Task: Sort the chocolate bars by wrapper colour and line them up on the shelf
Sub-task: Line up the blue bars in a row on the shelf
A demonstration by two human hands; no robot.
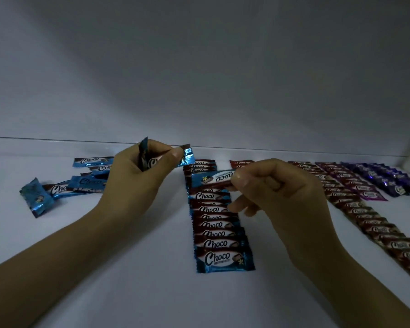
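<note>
Both forearms reach in over the near edge of the shelf (128, 268). The left hand (137, 174) — raised, fingers curled — grips bunched blue bars (186, 155); the right hand (279, 192) pinches an upside-down bar (211, 180) just above the blue row (219, 235), mid-shelf.

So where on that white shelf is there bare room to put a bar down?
The white shelf is bare near its front edge, between the loose heap of blue foil-wrapped bars and the lined-up blue column, and right of that column. Further right the brown-red column, magenta column and purple column crowd together.
</note>
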